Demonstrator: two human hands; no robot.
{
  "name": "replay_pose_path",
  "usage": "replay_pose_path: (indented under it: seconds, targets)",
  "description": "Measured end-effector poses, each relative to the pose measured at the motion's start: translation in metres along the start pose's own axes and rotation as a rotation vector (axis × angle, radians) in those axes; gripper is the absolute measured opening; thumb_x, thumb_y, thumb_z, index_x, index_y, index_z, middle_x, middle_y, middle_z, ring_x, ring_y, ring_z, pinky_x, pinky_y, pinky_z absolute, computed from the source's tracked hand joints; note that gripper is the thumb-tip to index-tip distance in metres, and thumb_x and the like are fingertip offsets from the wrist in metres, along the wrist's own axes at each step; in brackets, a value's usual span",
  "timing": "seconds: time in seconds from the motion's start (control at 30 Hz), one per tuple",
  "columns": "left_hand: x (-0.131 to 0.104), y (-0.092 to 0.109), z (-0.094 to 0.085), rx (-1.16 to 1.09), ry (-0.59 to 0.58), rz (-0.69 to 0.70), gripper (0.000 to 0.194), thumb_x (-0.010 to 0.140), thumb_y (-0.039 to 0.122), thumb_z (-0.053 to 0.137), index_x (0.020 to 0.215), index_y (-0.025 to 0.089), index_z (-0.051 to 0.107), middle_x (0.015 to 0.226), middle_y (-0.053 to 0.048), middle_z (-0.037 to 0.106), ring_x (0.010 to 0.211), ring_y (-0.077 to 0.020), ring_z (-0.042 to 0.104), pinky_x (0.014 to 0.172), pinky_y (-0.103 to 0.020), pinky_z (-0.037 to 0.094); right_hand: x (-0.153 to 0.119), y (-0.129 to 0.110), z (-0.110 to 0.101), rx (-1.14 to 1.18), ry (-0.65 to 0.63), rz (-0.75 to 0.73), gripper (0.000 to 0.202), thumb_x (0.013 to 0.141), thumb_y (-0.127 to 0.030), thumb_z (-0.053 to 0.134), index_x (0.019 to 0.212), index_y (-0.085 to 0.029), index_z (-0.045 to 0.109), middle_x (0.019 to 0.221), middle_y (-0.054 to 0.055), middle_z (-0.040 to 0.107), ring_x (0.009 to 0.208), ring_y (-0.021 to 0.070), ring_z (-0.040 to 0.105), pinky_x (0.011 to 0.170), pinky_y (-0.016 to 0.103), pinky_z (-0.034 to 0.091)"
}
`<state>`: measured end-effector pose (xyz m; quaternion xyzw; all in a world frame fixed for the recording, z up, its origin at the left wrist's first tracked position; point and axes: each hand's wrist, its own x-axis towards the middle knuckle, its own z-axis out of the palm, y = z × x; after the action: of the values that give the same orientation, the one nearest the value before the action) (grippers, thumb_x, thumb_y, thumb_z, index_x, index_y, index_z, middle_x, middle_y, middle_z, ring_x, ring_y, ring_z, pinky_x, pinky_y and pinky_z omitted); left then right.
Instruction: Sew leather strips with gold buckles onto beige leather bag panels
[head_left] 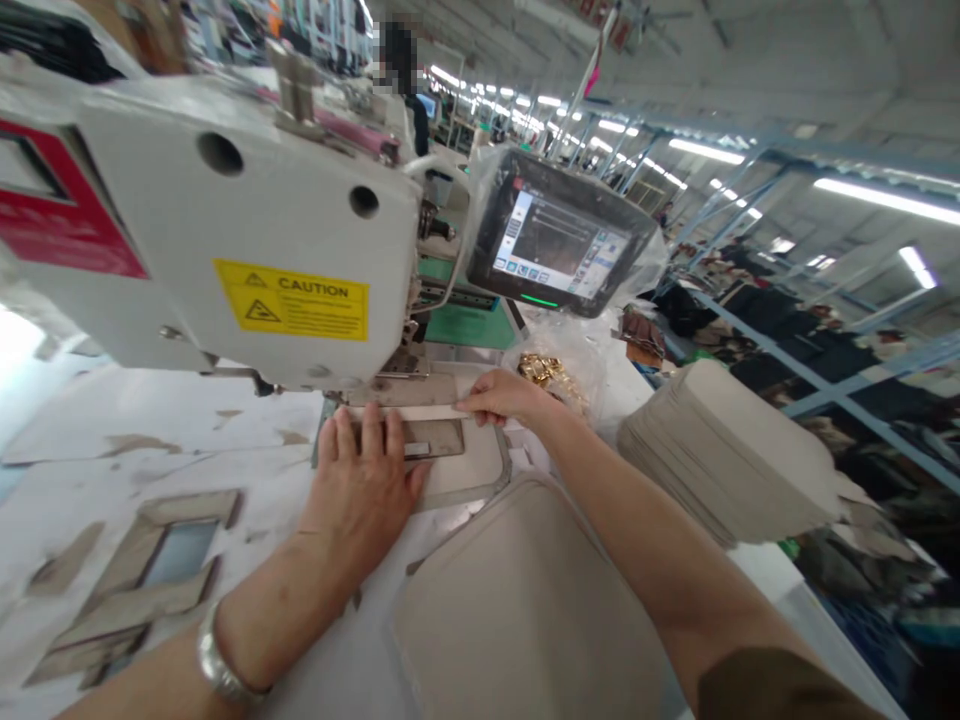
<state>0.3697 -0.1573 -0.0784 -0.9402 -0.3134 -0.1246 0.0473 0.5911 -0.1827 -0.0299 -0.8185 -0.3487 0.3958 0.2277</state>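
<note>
Wht table [274, 545] | L hand [358, 490] palm-down, splayed on panel [476, 465] | R hand [501, 396] pinching strip [426, 412]

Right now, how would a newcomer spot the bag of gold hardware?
Find the touchscreen beside the sewing machine, then look just below. Beside the right hand lies a clear plastic bag, its shiny gold pieces unlike the matte beige panel stack.

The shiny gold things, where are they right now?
In the head view, the gold things lie in clear plastic right of centre, below the screen and just beyond the right hand.
</note>
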Motion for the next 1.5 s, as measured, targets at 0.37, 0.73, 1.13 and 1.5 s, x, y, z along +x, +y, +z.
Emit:
replay_pose_path:
  seconds: [0.37,0.73,1.13,1.5]
  targets:
    - [-0.004,0.005,0.013,0.0,0.015,-0.079,0.072,0.089,0.04,0.054,0.137,-0.014,0.047,0.145,-0.038,0.047,0.138,-0.0484,0.043,0.113,-0.056,0.035,-0.007,0.008,0.011,0.122,-0.015,-0.064,0.026,0.085,-0.012,0.069,0.064,-0.016,0.056,0.043,-0.004,0.059,0.033,0.0055,0.047,0.034,0.013,0.037]
    - [-0.003,0.006,0.01,-0.025,-0.018,-0.089,0.072,0.089,0.038,0.055,0.137,-0.016,0.046,0.145,-0.04,0.044,0.139,-0.0489,0.041,0.115,-0.057,0.032,-0.002,0.011,0.001,0.172,-0.088,-0.089,0.02,0.08,-0.011,0.067,0.065,-0.016,0.055,0.044,-0.004,0.059,0.036,0.0064,0.048,0.038,0.014,0.038]
    - [0.003,-0.001,0.002,-0.017,-0.019,-0.06,0.074,0.089,0.046,0.054,0.132,-0.014,0.051,0.138,-0.038,0.051,0.132,-0.047,0.047,0.112,-0.054,0.036,0.003,0.011,-0.001,0.141,-0.144,-0.083,0.024,0.085,-0.01,0.065,0.064,-0.015,0.055,0.044,-0.004,0.059,0.035,0.0058,0.048,0.038,0.014,0.039]
    - [0.002,-0.005,0.011,0.035,0.053,0.006,0.075,0.089,0.048,0.052,0.132,-0.014,0.05,0.134,-0.036,0.053,0.127,-0.0458,0.05,0.109,-0.052,0.038,-0.008,-0.009,-0.001,0.056,-0.136,0.136,0.037,0.08,-0.022,0.083,0.058,-0.013,0.054,0.044,0.0,0.061,0.035,0.0074,0.052,0.037,0.014,0.044]
